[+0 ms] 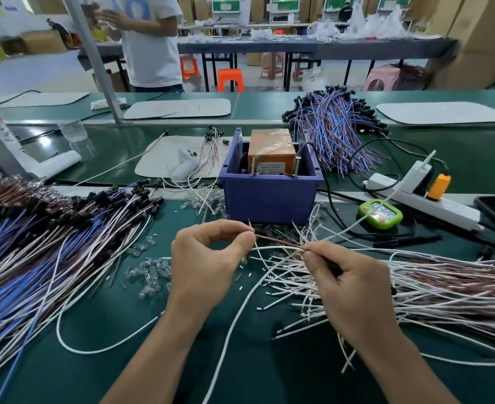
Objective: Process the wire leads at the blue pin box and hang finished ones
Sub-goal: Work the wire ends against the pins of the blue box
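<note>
The blue pin box (269, 196) stands mid-table with an orange block (271, 154) and two upright screws inside. Just in front of it, my left hand (208, 258) pinches the tip of a brown wire lead (278, 242) between thumb and forefinger. My right hand (348, 282) pinches the same lead further along, together with a thin white lead. The lead spans the short gap between both hands. A loose heap of white and brown leads (415, 284) spreads under and to the right of my right hand.
A big pile of blue, white and brown leads with black caps (51, 237) covers the left. Another bundle (336, 132) lies behind the box. Small clear caps (150, 272) are scattered on the green mat. A green timer (381, 213) and power strip (421, 199) sit right. A person stands beyond the bench.
</note>
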### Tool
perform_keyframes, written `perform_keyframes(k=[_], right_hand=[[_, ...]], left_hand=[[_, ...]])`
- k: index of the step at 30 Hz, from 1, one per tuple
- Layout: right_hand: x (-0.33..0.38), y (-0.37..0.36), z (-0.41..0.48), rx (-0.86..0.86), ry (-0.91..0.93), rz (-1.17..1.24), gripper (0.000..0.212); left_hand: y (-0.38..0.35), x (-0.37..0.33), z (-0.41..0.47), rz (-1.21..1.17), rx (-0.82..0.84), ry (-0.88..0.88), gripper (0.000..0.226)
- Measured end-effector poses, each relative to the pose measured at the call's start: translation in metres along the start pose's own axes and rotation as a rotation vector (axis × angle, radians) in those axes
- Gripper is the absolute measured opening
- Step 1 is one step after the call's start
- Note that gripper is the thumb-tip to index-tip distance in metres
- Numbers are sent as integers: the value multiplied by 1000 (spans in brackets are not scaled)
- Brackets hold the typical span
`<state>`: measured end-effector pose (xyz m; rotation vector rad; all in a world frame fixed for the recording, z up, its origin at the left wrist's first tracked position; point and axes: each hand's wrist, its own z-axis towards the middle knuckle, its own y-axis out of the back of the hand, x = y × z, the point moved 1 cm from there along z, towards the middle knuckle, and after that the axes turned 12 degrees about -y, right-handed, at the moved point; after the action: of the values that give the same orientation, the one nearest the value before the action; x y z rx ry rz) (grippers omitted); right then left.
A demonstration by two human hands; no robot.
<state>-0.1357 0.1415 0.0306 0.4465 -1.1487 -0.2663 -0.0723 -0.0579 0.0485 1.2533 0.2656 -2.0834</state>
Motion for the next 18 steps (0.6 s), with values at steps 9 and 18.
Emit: perform_keyframes(k=[9, 18], right_hand=[[3, 3, 0, -124, 51, 53, 14], [5, 4, 0, -160, 121, 67, 16]], left_hand=[[0, -12, 0, 164, -28, -165, 29], [1, -13, -1, 159, -30, -194, 32]])
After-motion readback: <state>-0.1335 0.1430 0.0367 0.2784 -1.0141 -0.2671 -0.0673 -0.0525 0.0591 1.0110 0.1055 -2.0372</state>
